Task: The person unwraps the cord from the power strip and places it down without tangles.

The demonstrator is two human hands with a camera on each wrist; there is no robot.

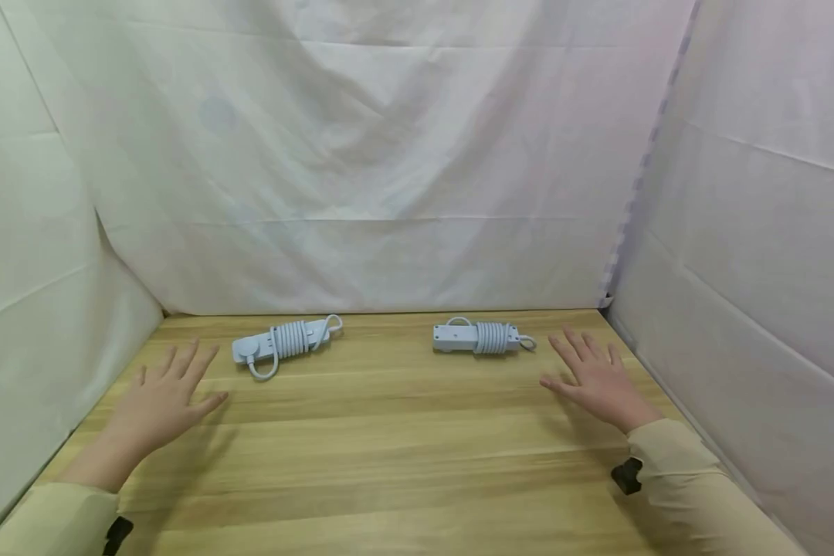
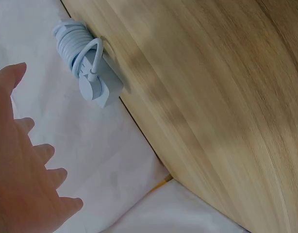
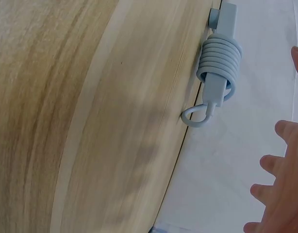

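Pale sleeves (image 1: 695, 486) over a wooden counter (image 1: 389, 448)
Left hand (image 1: 156, 401) and right hand (image 1: 601, 386) spread wide; between them, left power strip (image 1: 264, 342) and right power strip (image 1: 454, 335) lie near the back, cords (image 1: 492, 338) wound round them

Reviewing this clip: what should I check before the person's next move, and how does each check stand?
1. Left hand empty, fingers spread: ok.
2. Right hand empty, fingers spread: ok.
3. Both power strips, left and right, lying on the table: ok.
4. Cords wound around both strips: ok.
5. Either hand gripping a strip: not ok, neither touches one.
6. Left strip's plug fully seated: cannot tell.
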